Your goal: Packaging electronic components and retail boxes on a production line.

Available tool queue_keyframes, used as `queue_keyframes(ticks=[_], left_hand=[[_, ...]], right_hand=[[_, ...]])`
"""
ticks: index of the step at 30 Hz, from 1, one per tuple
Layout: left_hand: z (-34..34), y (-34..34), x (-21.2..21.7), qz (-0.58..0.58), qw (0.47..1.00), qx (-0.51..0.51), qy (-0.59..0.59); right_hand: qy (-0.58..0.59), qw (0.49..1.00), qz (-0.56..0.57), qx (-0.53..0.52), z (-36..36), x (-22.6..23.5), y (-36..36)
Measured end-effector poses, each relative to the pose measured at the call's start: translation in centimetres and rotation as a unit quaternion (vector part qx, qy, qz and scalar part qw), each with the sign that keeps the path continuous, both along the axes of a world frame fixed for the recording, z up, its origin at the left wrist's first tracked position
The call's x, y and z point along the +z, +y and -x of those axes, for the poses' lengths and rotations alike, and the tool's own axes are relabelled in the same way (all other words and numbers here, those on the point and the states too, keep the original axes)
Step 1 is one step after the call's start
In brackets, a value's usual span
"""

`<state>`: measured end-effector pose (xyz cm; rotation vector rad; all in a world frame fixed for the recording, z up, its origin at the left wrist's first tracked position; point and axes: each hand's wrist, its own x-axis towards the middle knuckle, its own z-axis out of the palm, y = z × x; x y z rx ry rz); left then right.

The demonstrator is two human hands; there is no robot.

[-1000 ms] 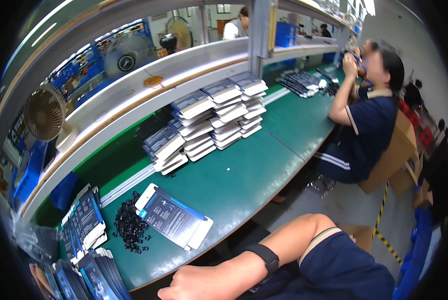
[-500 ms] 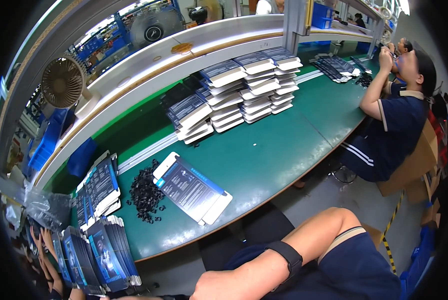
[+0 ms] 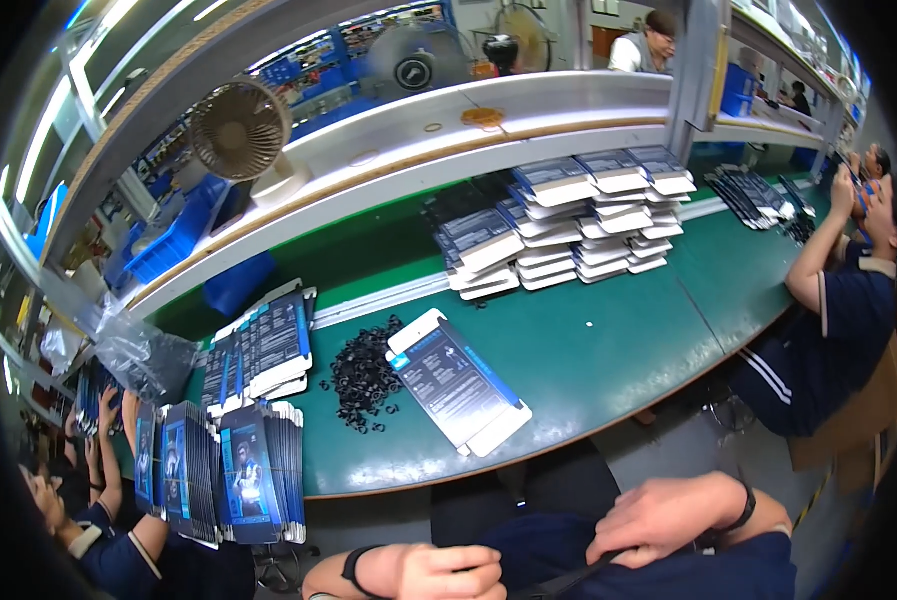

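Both my hands are low in the picture, in front of my lap, below the near edge of the green table (image 3: 608,350). My left hand (image 3: 450,573) is closed, its fingers curled; what they hold, if anything, is hidden. To its right, my right hand (image 3: 658,515) has its fingers bent down and closed on a dark strap (image 3: 568,580) that runs toward the left hand. A dark band is round each wrist. Nearest on the table lies a flat, unfolded blue and white printed box (image 3: 458,385), next to a pile of small black clips (image 3: 363,375).
Bundled flat boxes (image 3: 233,475) stand at the left, with more flat boxes (image 3: 263,345) behind. White-edged boxes (image 3: 578,220) are stacked at the back. A fan (image 3: 238,130) stands on the shelf. Co-workers sit at the right (image 3: 838,310) and left (image 3: 108,545).
My view has swung left and levelled, so the table appears further right. My right forearm has drawn back from across my lap, and both hands now show.
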<state>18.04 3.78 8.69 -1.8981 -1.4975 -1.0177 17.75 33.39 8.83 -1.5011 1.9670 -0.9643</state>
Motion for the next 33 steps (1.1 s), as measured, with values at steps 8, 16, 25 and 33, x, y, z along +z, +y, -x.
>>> queue_keyframes(ticks=[8,16,25,33], left_hand=[[0.4,0.0,-0.5,0.118,0.963,-0.068,-0.234],[5.1,-4.4,-5.0,0.188,0.849,0.337,-0.361],[17.6,-12.2,-4.7,0.058,0.710,0.627,-0.315],[26.0,-13.2,-8.4,0.028,0.501,0.829,-0.246]], right_hand=[[-0.040,0.987,0.156,-0.011,-0.2,-0.4,-1.3],[-0.081,0.994,0.070,-0.011,4.7,-0.1,-2.0],[-0.005,0.981,0.020,-0.193,16.8,0.1,-4.8],[0.083,0.948,-0.028,-0.305,24.2,-7.0,-9.3]])
